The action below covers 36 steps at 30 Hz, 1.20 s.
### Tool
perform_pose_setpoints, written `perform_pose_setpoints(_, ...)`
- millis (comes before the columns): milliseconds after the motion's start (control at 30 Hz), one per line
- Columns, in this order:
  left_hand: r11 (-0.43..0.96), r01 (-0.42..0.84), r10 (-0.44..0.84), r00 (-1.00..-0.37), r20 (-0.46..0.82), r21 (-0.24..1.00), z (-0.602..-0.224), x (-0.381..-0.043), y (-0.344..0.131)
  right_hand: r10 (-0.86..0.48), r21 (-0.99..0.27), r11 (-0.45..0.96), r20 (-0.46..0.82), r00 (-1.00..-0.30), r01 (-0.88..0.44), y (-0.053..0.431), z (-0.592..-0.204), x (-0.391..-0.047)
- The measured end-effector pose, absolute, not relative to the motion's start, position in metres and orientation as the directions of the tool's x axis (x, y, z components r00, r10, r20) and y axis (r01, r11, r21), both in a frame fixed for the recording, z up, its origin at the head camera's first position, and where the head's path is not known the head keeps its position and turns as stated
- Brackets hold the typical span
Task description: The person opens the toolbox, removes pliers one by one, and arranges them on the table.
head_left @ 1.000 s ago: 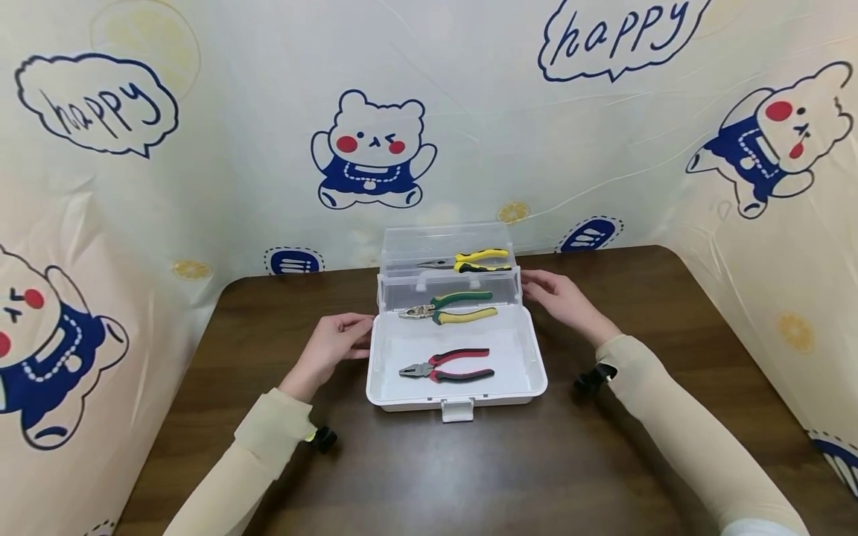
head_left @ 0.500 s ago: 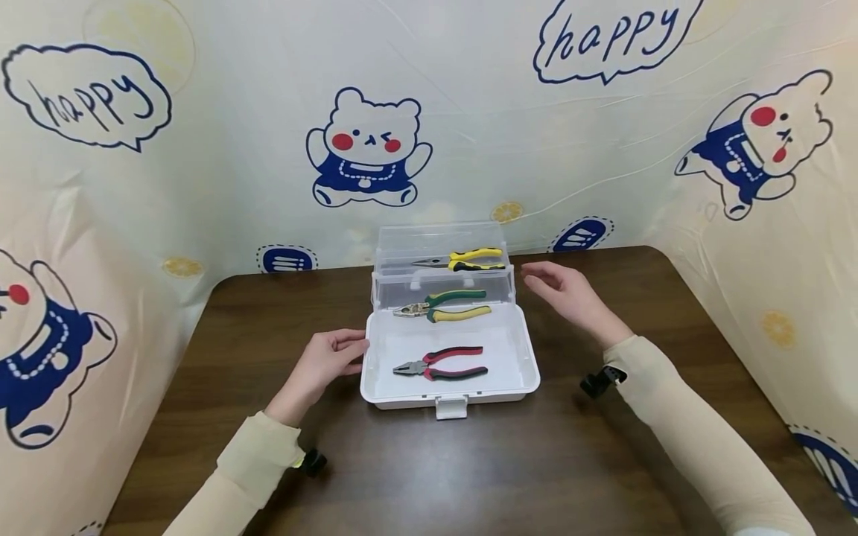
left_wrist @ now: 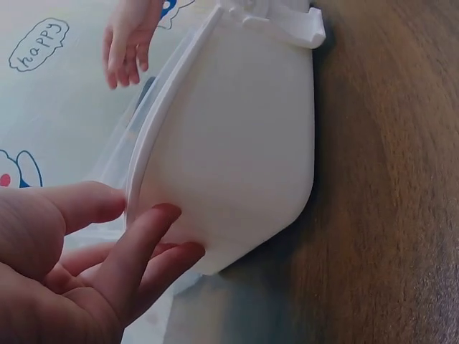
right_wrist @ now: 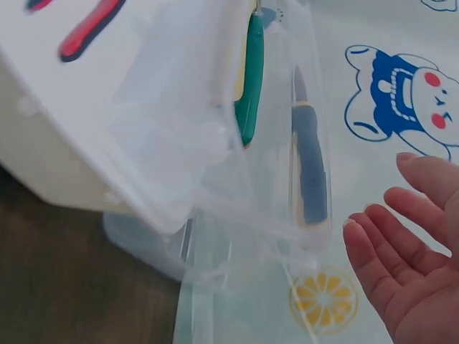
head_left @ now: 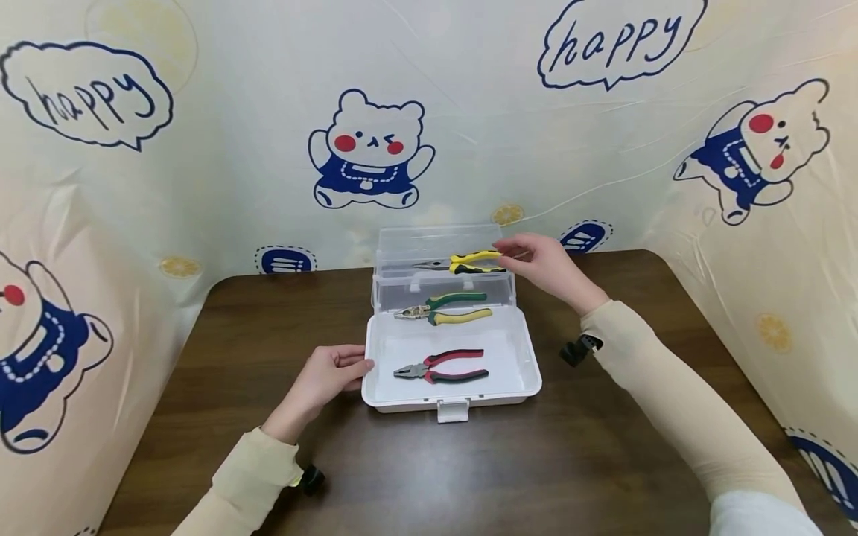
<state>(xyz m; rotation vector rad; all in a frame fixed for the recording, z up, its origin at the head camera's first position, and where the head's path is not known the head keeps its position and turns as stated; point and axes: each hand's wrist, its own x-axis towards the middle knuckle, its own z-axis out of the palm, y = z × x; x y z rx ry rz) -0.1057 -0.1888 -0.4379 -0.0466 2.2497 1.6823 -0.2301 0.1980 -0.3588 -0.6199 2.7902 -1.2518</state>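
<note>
A white toolbox (head_left: 518,357) stands open in the middle of the table. Red-and-black combination pliers (head_left: 417,371) lie in its base; green-and-yellow combination pliers (head_left: 442,318) rest at the clear tray behind. Furthest back are yellow-and-black long-nose pliers (head_left: 469,257) in the second clear tray. My left hand (head_left: 327,378) pinches the box's left side, thumb at the rim (left_wrist: 147,129) and fingertips against the outer wall. By the long-nose pliers' handle ends is my right hand (head_left: 546,266); in the right wrist view its fingers are spread, apart from the dark handle (right_wrist: 310,165).
The brown wooden table (head_left: 442,476) extends on both sides and in front of the box. A printed cloth (head_left: 469,149) hangs close behind. A white latch (head_left: 453,411) sticks out at the box's front.
My right hand has moved from the box's right side leftward and up to the long-nose pliers' handles. My left hand has slid a little toward the front along the box's left side.
</note>
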Motion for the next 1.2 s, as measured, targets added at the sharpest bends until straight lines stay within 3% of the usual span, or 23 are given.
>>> perform_pose_setpoints(500, 0.265, -0.264, 0.151, -0.939, -0.31, 0.927, -0.441, -0.096, -0.186, -0.474, -0.605, 0.691, 0.033, -0.88, -0.395, 0.159, -0.369, -0.26)
perform_pose_setpoints(800, 0.268, -0.261, 0.129, -0.944, -0.303, 0.927, -0.441, -0.098, -0.187, -0.532, -0.439, 0.771, -0.043, -0.846, -0.462, 0.145, -0.355, -0.274)
perform_pose_setpoints(1033, 0.263, -0.253, 0.131, -0.947, -0.295, 0.931, -0.44, -0.1, -0.187, -0.578, -0.35, 0.767, -0.016, -0.816, -0.537, 0.142, -0.35, -0.28)
perform_pose_setpoints(1200, 0.263, -0.252, 0.134, -0.946, -0.294, 0.931, -0.44, -0.102, -0.187, -0.582, -0.381, 0.75, 0.011, -0.813, -0.541, 0.145, -0.353, -0.282)
